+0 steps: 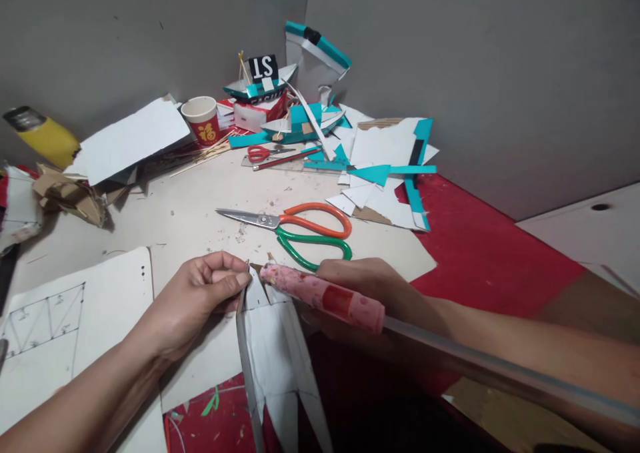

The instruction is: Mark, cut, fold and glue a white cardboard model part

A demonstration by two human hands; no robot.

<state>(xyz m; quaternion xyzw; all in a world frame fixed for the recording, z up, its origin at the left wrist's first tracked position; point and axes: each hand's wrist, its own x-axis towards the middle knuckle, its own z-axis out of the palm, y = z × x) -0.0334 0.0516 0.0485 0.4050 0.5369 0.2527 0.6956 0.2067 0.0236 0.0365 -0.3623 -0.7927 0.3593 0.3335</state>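
Note:
My left hand (217, 283) pinches the pointed end of a folded white cardboard piece (277, 346) between thumb and fingers. Long tapering flaps run down the piece toward me, with dark creases across it. My right hand (357, 276) is wrapped around a pink hot glue gun (320, 297), a long clear glue stick (480, 349) jutting from its back. The gun's front end is close to the cardboard tip by my left fingers; whether it touches cannot be made out. Just beyond lie large scissors (280, 223) with one orange and one green handle.
Behind stand a red paper cup (205, 121), small teal-and-white cardboard boats (260, 86), and red-handled scissors (259, 153). Cardboard scraps (385, 153) lie at right. A yellow bottle (45, 136) leans at left, near a white sheet (133, 139). An open notebook (115, 306) shows a line drawing.

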